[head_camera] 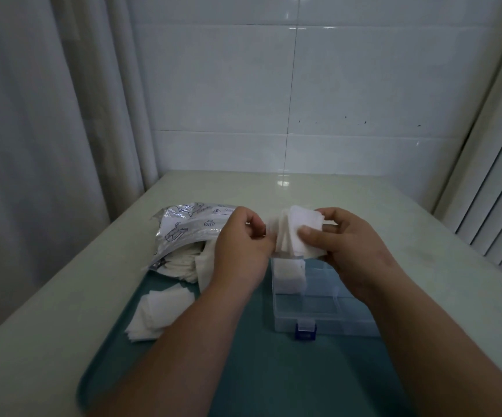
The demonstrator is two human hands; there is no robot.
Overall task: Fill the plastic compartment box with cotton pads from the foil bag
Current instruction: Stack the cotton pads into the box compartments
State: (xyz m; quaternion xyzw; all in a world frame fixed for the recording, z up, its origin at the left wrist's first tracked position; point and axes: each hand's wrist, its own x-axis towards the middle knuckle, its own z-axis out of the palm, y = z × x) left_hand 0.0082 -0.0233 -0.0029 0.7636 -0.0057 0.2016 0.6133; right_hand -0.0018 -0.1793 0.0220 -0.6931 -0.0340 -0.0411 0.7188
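Observation:
A clear plastic compartment box (322,314) with a blue latch lies open on a teal tray (243,371). Its far left compartment holds a stack of white cotton pads (290,273). Above the box, my right hand (346,239) grips a fanned stack of square cotton pads (296,233), thumb pressed on its front. My left hand (243,236) pinches the left edge of the same stack. The foil bag (183,227) lies open at the left, with pads spilling from its mouth.
A loose pile of cotton pads (159,311) lies on the tray's left side. The tray sits on a pale tabletop (364,194) against a white tiled wall. A curtain hangs at the left and slatted blinds at the right.

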